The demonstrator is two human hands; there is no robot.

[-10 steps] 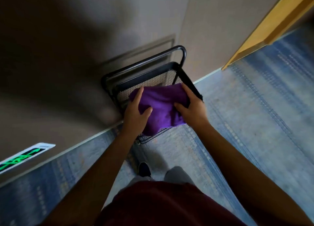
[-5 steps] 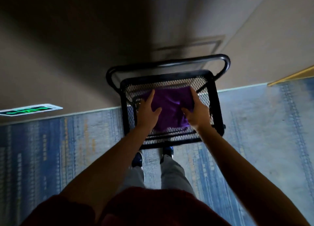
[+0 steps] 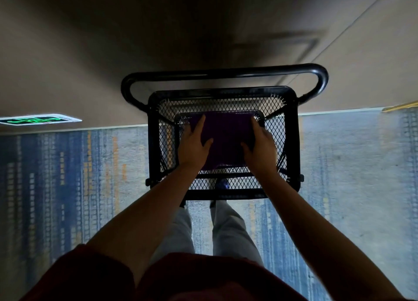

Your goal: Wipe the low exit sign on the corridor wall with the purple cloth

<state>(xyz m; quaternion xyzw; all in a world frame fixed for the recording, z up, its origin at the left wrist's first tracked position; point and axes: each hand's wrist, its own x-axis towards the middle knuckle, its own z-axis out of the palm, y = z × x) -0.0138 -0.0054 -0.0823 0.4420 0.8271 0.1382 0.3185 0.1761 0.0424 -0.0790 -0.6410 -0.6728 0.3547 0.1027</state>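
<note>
A purple cloth (image 3: 227, 137) lies spread in the top basket of a black mesh cart (image 3: 291, 142) directly below me. My left hand (image 3: 194, 145) rests on the cloth's left edge, and my right hand (image 3: 260, 146) rests on its right edge; both have fingers extended over the fabric. The low exit sign (image 3: 38, 119), white-framed with green glowing marks, sits on the beige wall just above the floor, far to the left of the cart.
The cart's tubular handle (image 3: 224, 73) stands close to the wall. Blue patterned carpet (image 3: 79, 176) covers the corridor floor on both sides. A yellow wooden edge (image 3: 402, 106) shows at far right. My legs and shoes are beneath the basket.
The view has swung so the cart is centred and straight below me. Both hands stayed on the cloth, which now lies flatter and lower in the basket.
</note>
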